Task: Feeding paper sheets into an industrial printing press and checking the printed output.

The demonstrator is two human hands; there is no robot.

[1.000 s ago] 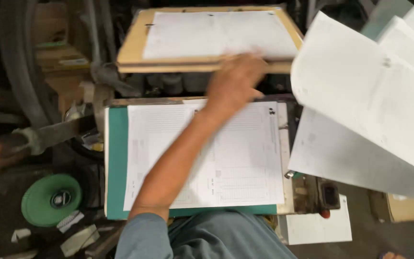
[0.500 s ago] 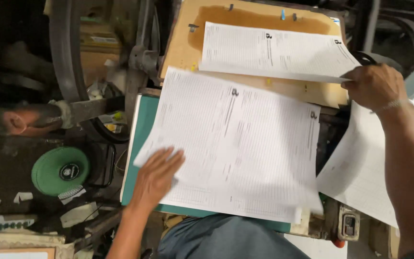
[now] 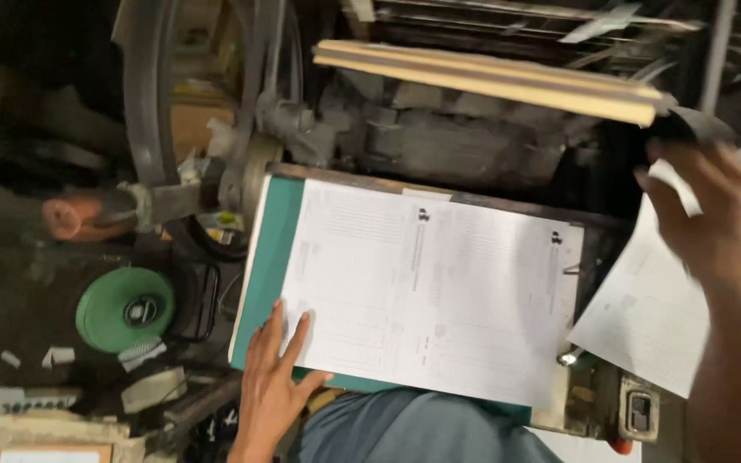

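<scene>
Left hand [image 3: 269, 386] rests flat on the printed sheet [image 3: 435, 296]; right hand [image 3: 713, 219] hovers over loose paper [image 3: 645, 330].

We find the widest free room over the stack of white printed sheets [image 3: 435, 296], whose middle and far part lie bare and flat on the teal board [image 3: 272, 249]. Our left hand [image 3: 272, 386] covers the near left corner, fingers spread on the paper. To the far side, the tilted wooden board [image 3: 490, 77] overhangs the dark machine parts, leaving only a narrow gap above the stack's far edge. On the left, the big flywheel [image 3: 152, 111] and its shaft block passage, with the green disc [image 3: 126, 309] near them. On the right, our right hand [image 3: 713, 214] hangs over loose white sheets [image 3: 653, 330], closing that side.
</scene>
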